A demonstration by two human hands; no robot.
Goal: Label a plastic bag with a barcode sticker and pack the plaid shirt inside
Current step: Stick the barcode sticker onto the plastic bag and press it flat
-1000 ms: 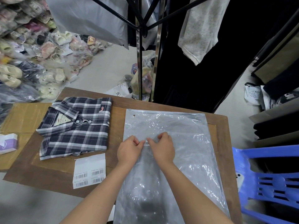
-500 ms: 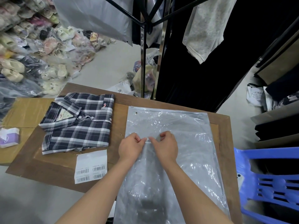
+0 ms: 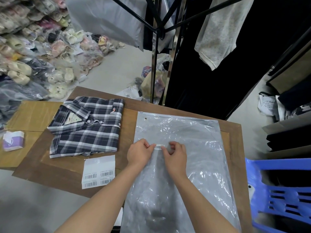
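Observation:
A clear plastic bag [image 3: 181, 132] lies flat on the brown table [image 3: 129, 106], its zip edge at the far side. A small white barcode sticker [image 3: 159, 146] sits on the bag's middle. My left hand [image 3: 138, 153] pinches the sticker's left end. My right hand [image 3: 175, 154] pinches its right end with curled fingers. The folded dark plaid shirt [image 3: 87, 130] lies to the left of the bag, collar toward the far left. A sheet of barcode stickers [image 3: 99, 171] rests on the table in front of the shirt.
A blue plastic chair [image 3: 277, 192] stands at the right. A metal clothes rack [image 3: 156, 52] with hanging garments rises behind the table. Bagged shoes [image 3: 33, 52] pile up on the floor at the left. A small purple-white packet [image 3: 13, 140] lies on cardboard at far left.
My hands have spread slightly apart, so the sticker between them now shows fully on the bag. The view has shifted a little; the shirt and sheet have not moved.

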